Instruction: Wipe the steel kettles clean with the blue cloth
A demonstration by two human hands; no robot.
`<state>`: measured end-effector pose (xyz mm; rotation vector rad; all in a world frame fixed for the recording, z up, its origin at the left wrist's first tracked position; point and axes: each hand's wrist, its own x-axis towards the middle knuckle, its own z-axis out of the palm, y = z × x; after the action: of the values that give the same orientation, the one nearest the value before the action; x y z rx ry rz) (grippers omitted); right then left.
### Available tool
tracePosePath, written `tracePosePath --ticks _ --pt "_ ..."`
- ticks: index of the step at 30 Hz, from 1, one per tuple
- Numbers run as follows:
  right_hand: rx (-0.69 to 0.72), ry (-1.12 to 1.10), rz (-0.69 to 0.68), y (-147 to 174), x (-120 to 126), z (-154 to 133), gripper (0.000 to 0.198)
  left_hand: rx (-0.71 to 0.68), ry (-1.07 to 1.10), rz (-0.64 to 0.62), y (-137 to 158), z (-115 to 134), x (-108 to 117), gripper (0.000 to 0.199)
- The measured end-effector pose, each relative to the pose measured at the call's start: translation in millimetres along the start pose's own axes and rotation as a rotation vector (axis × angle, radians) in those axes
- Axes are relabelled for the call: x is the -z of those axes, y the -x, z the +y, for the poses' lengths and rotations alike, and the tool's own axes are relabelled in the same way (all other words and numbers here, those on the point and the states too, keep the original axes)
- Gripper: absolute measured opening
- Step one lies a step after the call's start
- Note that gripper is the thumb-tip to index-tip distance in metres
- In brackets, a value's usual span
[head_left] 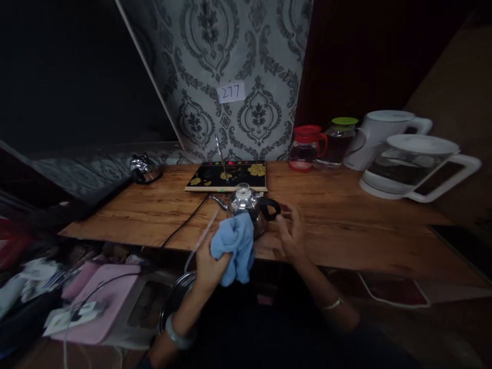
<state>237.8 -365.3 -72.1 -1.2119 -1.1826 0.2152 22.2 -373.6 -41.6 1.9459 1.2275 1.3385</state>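
Observation:
A shiny metal teapot [243, 200] with a thin spout, a clear lid knob and a black handle [271, 208] stands near the front edge of the wooden table. My left hand [211, 261] is closed round a light blue cloth [235, 246], held in front of the teapot and covering part of its lower body. Beside the black handle is my right hand [292, 233], its fingers apart and slightly curled. Fingertips come close to the handle; whether they touch it I cannot tell.
Behind the teapot lies a black electric tea stove [226, 174] with gold flowers and a thin spout. A second metal kettle [145, 169] stands at left. On the right are a red-lidded jug [303, 148], a green-lidded jug [336, 143], a white pitcher [369, 136] and a clear pitcher [403, 169].

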Motion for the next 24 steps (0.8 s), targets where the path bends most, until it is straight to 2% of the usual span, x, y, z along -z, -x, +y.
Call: tracePosePath --ticks 2,3,5,6,8,10,11,13,15,17,20,22,24 --pt "-0.027 -0.092 -0.108 24.7 4.7 -15.6 0.042 0.107 0.175 -0.009 5.1 15.8 -5.2 0.037" --pt "-0.032 -0.147 -0.202 36.1 5.3 -23.2 0.052 0.141 0.265 -0.046 7.8 23.6 -10.7 0.040" --pt "-0.051 -0.216 -0.278 51.9 6.0 -34.2 0.074 0.192 0.459 -0.179 12.6 37.1 -25.8 0.046" --pt "-0.099 -0.245 -0.272 55.4 7.6 -36.6 0.078 0.196 0.557 -0.267 14.5 42.1 -34.3 0.049" --pt "-0.246 -0.299 -0.215 53.3 16.5 -34.8 0.074 0.173 0.700 -0.414 16.8 48.2 -49.6 0.054" --pt "-0.410 -0.309 -0.148 43.1 33.6 -26.6 0.063 0.130 0.703 -0.444 16.8 48.0 -59.3 0.055" --pt "-0.471 -0.278 -0.094 36.8 44.2 -21.7 0.058 0.111 0.650 -0.407 16.0 45.4 -61.2 0.051" --pt "-0.504 -0.176 0.064 25.4 64.1 -13.7 0.051 0.080 0.486 -0.238 12.2 34.8 -59.7 0.036" --pt "-0.428 -0.088 0.175 17.5 76.0 -10.0 0.052 0.058 0.335 0.008 5.6 18.5 -52.9 0.022" --pt "-0.301 -0.007 0.193 13.5 74.8 -10.2 0.056 0.067 0.248 0.215 -2.7 -0.2 -44.8 0.021" --pt "-0.054 0.142 0.043 12.8 50.8 -12.7 0.059 0.145 0.234 0.328 -12.7 -23.5 -36.7 0.027" --pt "0.089 0.254 -0.131 15.2 29.2 -12.6 0.055 0.186 0.245 0.316 -14.4 -32.5 -35.0 0.028" --pt "0.146 0.339 -0.326 19.1 13.1 -10.5 0.056 0.203 0.265 0.292 -12.1 -35.8 -34.8 0.028"
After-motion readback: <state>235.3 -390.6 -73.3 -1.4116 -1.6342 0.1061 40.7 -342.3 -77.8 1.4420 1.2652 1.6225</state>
